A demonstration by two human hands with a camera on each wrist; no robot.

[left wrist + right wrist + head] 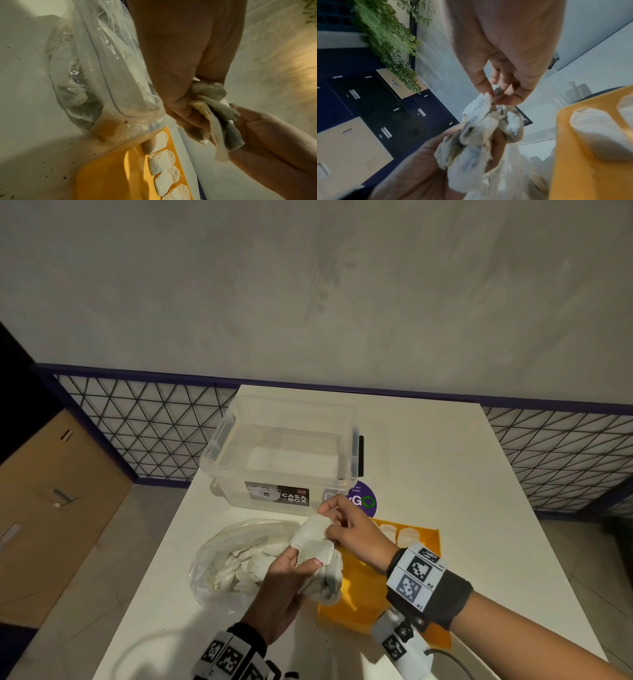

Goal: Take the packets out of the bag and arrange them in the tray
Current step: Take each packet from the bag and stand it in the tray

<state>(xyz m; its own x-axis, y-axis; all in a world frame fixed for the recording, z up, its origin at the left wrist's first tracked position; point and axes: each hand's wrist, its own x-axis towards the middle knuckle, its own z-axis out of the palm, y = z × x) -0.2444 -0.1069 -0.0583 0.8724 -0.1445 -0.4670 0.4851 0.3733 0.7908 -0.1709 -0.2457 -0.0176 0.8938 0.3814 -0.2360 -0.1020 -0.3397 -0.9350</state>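
Nearest to us, our left hand (281,587) curls its fingers round a bunch of white packets (317,556), holding them above the near left part of the yellow tray (363,587). Our right hand (352,532) reaches in from the right and pinches the top packet of that bunch between thumb and fingertips; in the right wrist view the fingertips (489,92) close on the crumpled upper edge of the packets (481,129), so both hands have a narrow hold on the same cluster.

Just left of the hands, the clear plastic bag (226,556) lies on the white table (479,508), its mouth turned toward the tray, with more white packets showing through it. In the left wrist view the bag (96,83) hangs slack beside the left hand (181,67).

The tray lies flat on the table under and right of the hands. A row of packets (164,166) lies side by side along its far edge, each touching the next.

Beyond the tray stands a clear storage box (281,453), open at the top, with a dark label on its near wall. A round purple sticker (364,498) lies on the table just beside the box's right corner. Behind the table runs a wire-mesh fence (150,422) below a grey wall.
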